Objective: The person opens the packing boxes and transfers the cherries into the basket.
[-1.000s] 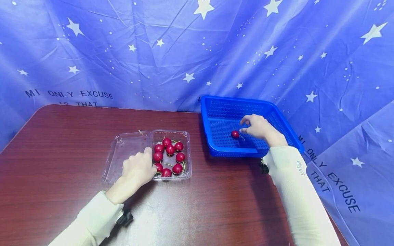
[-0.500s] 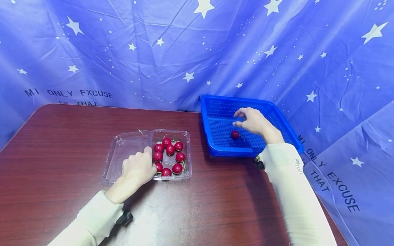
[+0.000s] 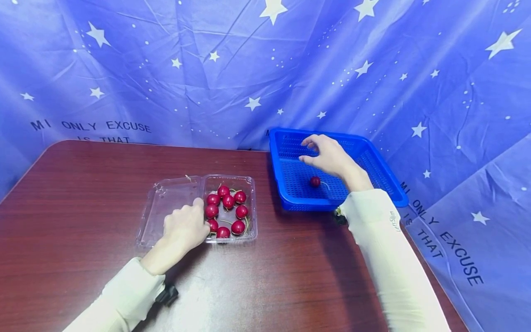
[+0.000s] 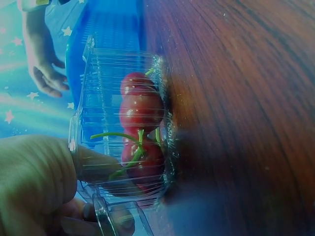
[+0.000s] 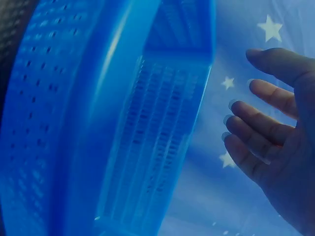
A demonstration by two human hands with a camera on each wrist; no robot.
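My left hand (image 3: 185, 226) grips the hinge-side wall of a clear plastic clamshell box (image 4: 93, 118), with a digit inside the wall and the others outside. Several red cherries (image 3: 228, 202) with green stems lie in the box. Its lid (image 3: 163, 207) is folded back flat on the left, partly behind my left hand. My right hand (image 3: 330, 158) hovers over a blue plastic basket (image 3: 315, 201), fingers loosely bent and apart with nothing between them, as the right wrist view also shows. A single cherry (image 3: 315, 181) with its stem lies on the basket floor, in front of my right hand.
The box and basket stand on a dark red-brown wooden table (image 3: 265, 276), the basket at its back right. A blue star-printed curtain (image 3: 232, 78) hangs behind and along the right side.
My right hand has moved up and left over the basket, away from the cherry on its floor. My left hand keeps its hold on the box.
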